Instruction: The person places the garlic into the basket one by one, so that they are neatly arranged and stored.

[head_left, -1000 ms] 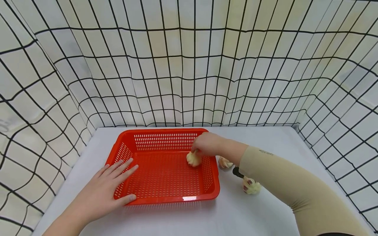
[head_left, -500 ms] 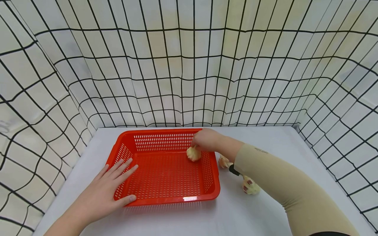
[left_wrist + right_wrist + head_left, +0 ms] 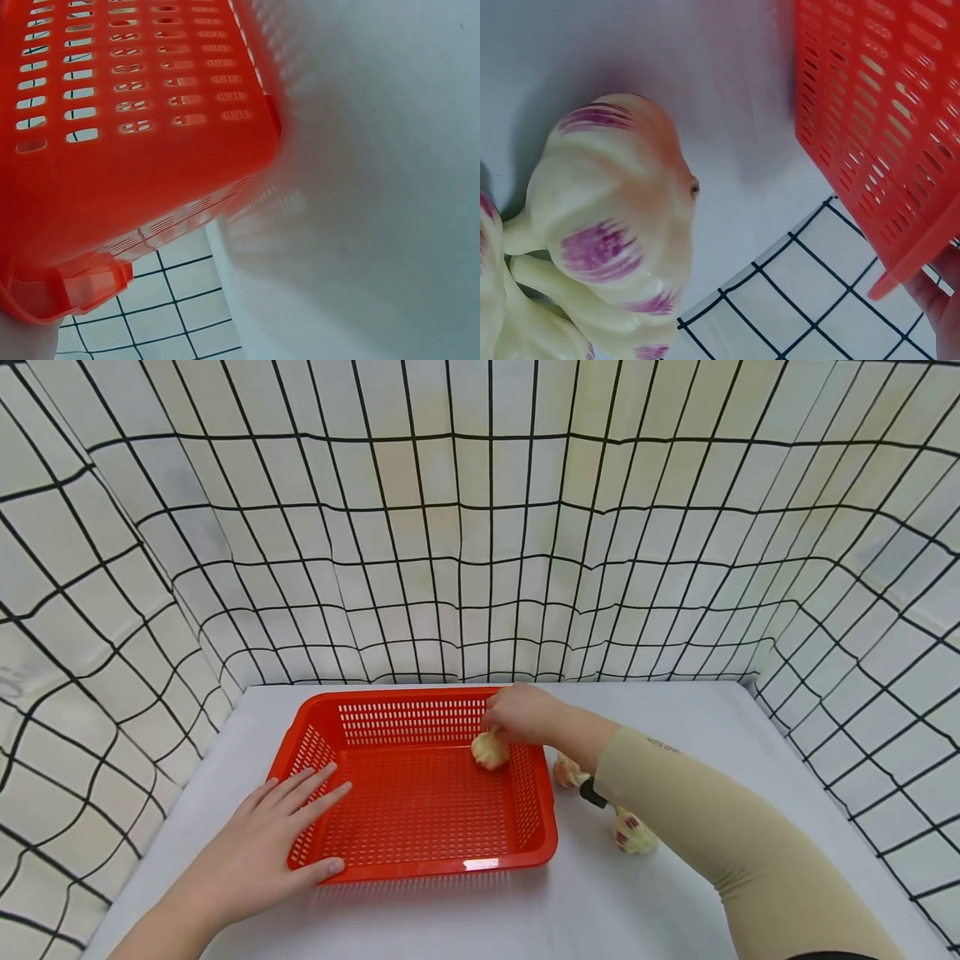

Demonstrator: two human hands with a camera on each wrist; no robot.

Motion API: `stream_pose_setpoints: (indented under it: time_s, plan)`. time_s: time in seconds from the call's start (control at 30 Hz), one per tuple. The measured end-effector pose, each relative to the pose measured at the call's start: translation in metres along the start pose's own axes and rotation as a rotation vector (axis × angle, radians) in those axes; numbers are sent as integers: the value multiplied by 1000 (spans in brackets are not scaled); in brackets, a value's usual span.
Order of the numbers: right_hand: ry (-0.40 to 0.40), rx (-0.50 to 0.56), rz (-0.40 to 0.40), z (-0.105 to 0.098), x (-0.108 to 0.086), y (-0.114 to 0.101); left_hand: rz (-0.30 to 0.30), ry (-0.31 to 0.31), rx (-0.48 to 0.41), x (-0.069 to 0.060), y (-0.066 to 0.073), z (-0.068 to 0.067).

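Garlic bulb (image 3: 490,752) shifted slightly, right hand (image 3: 521,714) pinching it — left hand (image 3: 262,842) spread across red basket rim (image 3: 420,869)

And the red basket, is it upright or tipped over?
Upright: the red basket has its open top facing up, floor visible inside.

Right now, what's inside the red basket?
One garlic bulb, held by the right grip near the far right corner; that grip covers part of the bulb and that corner.
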State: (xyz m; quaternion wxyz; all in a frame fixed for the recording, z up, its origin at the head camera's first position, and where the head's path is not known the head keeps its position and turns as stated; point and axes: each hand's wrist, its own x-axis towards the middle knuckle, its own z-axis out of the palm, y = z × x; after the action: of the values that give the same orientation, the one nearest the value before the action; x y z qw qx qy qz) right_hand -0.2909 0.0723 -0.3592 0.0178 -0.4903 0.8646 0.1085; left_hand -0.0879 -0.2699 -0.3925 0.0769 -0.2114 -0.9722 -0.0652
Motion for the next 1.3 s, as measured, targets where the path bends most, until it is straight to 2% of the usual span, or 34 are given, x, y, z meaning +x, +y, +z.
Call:
stream_pose_setpoints:
  time_s: [0.23, 0.43, 0.77, 0.97, 1.1, 1.3]
  plan:
    - [75, 92, 19, -7, -8, 5, 4, -7, 13, 0, 0, -1]
    - [101, 184, 28, -13, -16, 8, 7, -18, 13, 1, 0, 0]
    - [155, 255, 46, -25, -40, 7, 4, -26, 26, 1, 0, 0]
    - [142, 302, 113, -26, -64, 8, 7, -25, 27, 1, 0, 0]
    - [132, 322, 147, -15, -82, 13, 3, -34, 23, 2, -1, 1]
    - [77, 377, 211, -1, -108, 18, 0, -38, 25, 2, -1, 2]
